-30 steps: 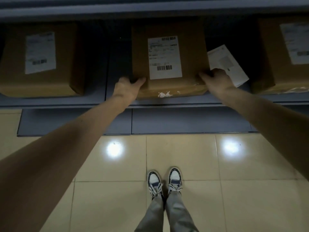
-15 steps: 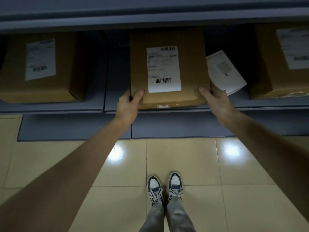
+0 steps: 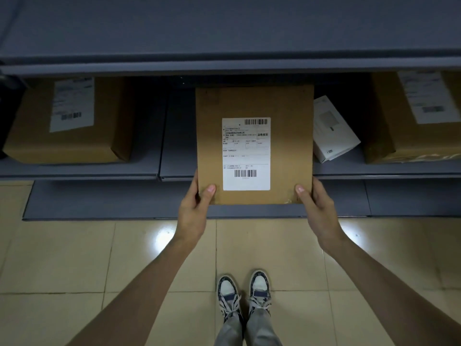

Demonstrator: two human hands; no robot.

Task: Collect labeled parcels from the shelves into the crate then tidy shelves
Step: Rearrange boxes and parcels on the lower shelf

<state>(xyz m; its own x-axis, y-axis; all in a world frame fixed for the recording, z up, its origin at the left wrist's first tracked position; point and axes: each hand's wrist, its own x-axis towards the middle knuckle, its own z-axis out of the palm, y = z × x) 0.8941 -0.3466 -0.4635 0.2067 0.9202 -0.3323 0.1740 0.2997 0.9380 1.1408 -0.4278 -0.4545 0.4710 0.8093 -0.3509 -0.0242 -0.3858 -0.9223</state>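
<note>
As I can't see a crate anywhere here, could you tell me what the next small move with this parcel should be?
Probably draw the middle parcel fully clear of the shelf: left hand and right hand grip its near corners, and its far end still overlies the shelf.

Left of the held parcel point(image 3: 254, 146), bare shelf point(image 3: 149, 168) is left open up to the left box point(image 3: 67, 121). To its right, passage is narrowed by a white packet point(image 3: 334, 131), apparently touching it, and the right box point(image 3: 411, 116).
</note>
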